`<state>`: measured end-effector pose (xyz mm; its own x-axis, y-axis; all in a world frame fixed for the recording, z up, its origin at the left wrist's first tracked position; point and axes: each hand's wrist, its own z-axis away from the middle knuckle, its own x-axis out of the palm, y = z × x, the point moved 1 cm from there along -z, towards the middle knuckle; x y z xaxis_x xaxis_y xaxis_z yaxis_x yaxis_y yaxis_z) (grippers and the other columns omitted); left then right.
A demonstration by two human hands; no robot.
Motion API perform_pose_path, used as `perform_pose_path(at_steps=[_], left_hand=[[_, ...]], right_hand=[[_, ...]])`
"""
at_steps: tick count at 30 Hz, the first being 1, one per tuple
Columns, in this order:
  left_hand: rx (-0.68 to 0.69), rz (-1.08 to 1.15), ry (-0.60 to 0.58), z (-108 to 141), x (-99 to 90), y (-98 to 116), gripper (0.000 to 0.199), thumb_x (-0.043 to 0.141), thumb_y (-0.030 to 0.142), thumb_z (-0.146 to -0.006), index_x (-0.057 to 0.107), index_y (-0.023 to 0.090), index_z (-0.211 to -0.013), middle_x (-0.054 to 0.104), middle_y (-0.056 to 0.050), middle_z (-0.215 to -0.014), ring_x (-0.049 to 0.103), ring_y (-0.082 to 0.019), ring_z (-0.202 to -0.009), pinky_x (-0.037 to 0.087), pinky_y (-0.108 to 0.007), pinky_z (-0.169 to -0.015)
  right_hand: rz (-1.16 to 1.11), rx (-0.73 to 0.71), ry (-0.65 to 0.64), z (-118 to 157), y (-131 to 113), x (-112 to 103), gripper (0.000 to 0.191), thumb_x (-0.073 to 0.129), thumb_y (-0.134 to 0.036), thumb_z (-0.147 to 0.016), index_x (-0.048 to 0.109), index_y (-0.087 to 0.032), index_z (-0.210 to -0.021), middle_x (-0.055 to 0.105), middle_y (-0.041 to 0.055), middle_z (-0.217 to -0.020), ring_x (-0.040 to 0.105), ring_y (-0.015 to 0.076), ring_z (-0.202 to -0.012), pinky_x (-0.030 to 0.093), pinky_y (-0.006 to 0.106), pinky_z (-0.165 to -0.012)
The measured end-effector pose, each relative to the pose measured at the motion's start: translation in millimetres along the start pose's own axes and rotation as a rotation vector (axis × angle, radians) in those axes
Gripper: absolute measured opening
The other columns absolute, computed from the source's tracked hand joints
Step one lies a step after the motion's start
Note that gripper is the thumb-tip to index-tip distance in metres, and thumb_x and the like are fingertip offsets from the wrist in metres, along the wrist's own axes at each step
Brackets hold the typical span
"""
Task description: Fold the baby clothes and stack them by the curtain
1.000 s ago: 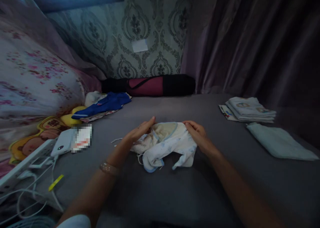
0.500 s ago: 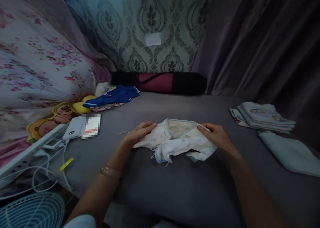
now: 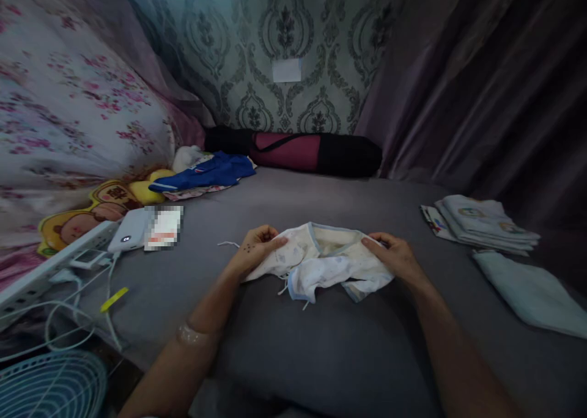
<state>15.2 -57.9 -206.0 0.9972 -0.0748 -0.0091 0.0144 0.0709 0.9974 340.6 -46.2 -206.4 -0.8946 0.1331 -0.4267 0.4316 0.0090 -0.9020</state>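
Note:
A small white baby garment point(image 3: 328, 265) with light blue trim and thin ties is held just over the grey bed sheet point(image 3: 321, 198). My left hand point(image 3: 257, 247) grips its left shoulder, thumb on top and fingers curled. At the other shoulder, my right hand point(image 3: 392, 253) pinches the cloth between thumb and fingers. The neckline lies open between both hands, and the sleeves hang folded across the front. Part of my fingers is hidden behind the cloth.
On the right lie folded cloths point(image 3: 486, 222) and a pale green cloth point(image 3: 527, 289). At left are a power strip point(image 3: 50, 271), a white power bank point(image 3: 131, 230), cables and a blue basket point(image 3: 50, 384). Blue clothing point(image 3: 206, 173) and a long black-and-red bag point(image 3: 288, 151) lie behind.
The garment's front folds and lower edge have shifted slightly, and my left hand has turned a little, showing more of its back. Both hands still hold the shoulders. The view has moved slightly.

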Motion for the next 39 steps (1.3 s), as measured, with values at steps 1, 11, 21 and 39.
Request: perform_pose_path(at_steps=[1, 11, 21, 39], left_hand=[[0.012, -0.021, 0.006, 1, -1.6, 1, 0.038, 0.077, 0.047, -0.062, 0.059, 0.015, -0.072, 0.057, 0.003, -0.064, 0.048, -0.007, -0.053, 0.036, -0.018, -0.048], [0.084, -0.121, 0.000, 2, -2.8, 1, 0.034, 0.063, 0.047, -0.075, 0.064, 0.015, -0.088, 0.063, -0.002, -0.078, 0.055, -0.014, -0.068, 0.042, -0.022, -0.059], [0.006, 0.131, -0.149, 9, 4.8, -1, 0.038, 0.067, 0.035, -0.074, 0.061, 0.019, -0.108, 0.067, -0.004, -0.096, 0.062, -0.017, -0.080, 0.049, -0.024, -0.068], [0.436, -0.317, -0.092, 8, 8.6, 6, 0.022, 0.061, 0.038, -0.084, 0.072, 0.019, -0.087, 0.064, -0.005, -0.087, 0.058, -0.014, -0.081, 0.045, -0.025, -0.072]], right_hand=[[-0.008, -0.009, -0.002, 0, 0, 0, 0.048, 0.070, -0.059, -0.061, 0.070, -0.015, -0.080, 0.065, 0.0025, -0.068, 0.054, 0.0131, -0.054, 0.040, 0.023, -0.048], [0.022, -0.234, -0.011, 7, -9, 5, 0.033, 0.063, -0.050, -0.076, 0.072, -0.019, -0.079, 0.066, 0.0043, -0.077, 0.060, 0.0168, -0.070, 0.045, 0.025, -0.059], [0.047, -0.325, -0.057, 10, -15, 4, 0.024, 0.068, -0.043, -0.074, 0.072, -0.021, -0.082, 0.066, 0.0035, -0.080, 0.061, 0.0167, -0.074, 0.048, 0.028, -0.066], [0.098, -0.431, -0.142, 15, -24, 5, 0.021, 0.062, -0.040, -0.083, 0.073, -0.023, -0.082, 0.062, 0.0037, -0.084, 0.059, 0.0160, -0.078, 0.047, 0.027, -0.067]])
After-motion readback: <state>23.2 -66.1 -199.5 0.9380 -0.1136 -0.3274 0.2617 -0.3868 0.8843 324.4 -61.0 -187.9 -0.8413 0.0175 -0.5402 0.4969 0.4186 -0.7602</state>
